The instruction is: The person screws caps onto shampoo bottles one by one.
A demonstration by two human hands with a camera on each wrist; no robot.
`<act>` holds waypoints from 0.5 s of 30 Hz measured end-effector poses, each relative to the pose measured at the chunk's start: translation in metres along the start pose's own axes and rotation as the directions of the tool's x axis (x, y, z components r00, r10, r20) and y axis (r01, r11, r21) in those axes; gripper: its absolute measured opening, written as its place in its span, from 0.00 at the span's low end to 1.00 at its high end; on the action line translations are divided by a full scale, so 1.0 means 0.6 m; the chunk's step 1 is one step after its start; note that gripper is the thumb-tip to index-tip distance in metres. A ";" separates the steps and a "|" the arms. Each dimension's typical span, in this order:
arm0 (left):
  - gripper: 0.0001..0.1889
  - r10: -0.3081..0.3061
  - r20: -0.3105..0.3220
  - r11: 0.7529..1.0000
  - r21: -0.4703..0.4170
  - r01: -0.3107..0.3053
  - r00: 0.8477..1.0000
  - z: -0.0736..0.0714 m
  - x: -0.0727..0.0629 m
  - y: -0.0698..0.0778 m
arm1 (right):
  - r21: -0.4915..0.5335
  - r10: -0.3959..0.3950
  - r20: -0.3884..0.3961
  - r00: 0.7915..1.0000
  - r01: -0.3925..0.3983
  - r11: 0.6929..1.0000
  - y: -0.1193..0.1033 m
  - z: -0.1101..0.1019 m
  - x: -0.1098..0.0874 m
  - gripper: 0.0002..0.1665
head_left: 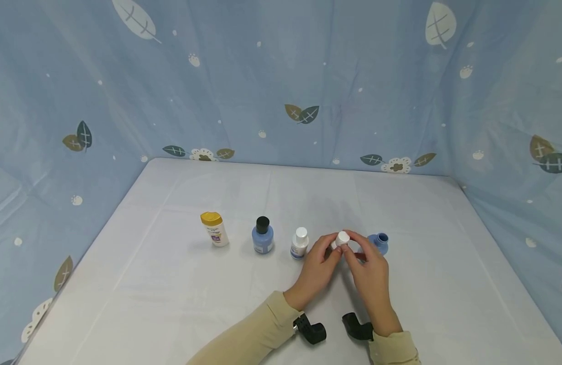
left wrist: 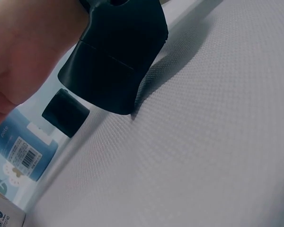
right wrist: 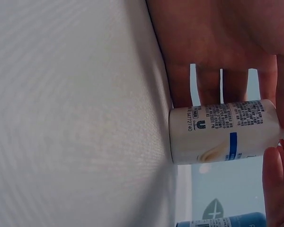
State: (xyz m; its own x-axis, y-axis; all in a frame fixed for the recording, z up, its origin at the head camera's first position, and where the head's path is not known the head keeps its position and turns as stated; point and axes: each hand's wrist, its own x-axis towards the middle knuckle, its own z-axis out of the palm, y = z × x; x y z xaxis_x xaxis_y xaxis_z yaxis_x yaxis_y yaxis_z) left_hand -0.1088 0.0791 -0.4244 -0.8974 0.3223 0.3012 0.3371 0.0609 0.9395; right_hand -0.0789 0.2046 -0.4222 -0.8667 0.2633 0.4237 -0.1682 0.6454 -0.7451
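Note:
A small white bottle (head_left: 334,245) with a white cap (head_left: 343,237) stands between my two hands. My left hand (head_left: 315,263) bends its fingers and thumb round the bottle's upper part. The thumb and fingertips of my right hand (head_left: 370,268) pinch the cap. In the right wrist view, the printed bottle (right wrist: 222,132) has its base at the white cloth, and the right fingers reach down behind it. Just beyond my right hand is a blue bottle (head_left: 380,242) with a bare open neck. Its label and barcode face the left wrist camera, near a black cylinder (left wrist: 65,112) resembling a cap.
Left of my hands stand another white bottle (head_left: 299,244), a blue bottle with a black cap (head_left: 262,235), and a white bottle with a yellow cap (head_left: 214,229). A white cloth (head_left: 171,304) covers the table. A blue leaf-patterned curtain (head_left: 262,76) surrounds the back and sides.

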 end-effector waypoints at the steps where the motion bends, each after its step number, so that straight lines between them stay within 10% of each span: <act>1: 0.15 0.001 -0.003 1.000 0.001 -0.001 1.000 0.000 0.000 0.000 | -0.007 0.011 -0.004 1.000 -0.011 1.000 0.000 0.000 -0.001 0.20; 15: 0.15 0.020 -0.004 1.000 0.010 -0.020 1.000 0.000 0.000 0.001 | -0.002 -0.062 -0.004 0.998 0.062 0.998 0.005 0.001 0.002 0.21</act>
State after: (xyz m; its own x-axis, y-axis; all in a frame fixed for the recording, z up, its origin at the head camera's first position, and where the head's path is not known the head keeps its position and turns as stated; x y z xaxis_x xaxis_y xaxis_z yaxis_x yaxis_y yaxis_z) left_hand -0.1084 0.0791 -0.4240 -0.8917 0.3196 0.3205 0.3578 0.0640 0.9316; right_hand -0.0807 0.2065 -0.4243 -0.8527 0.2258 0.4711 -0.2207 0.6616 -0.7166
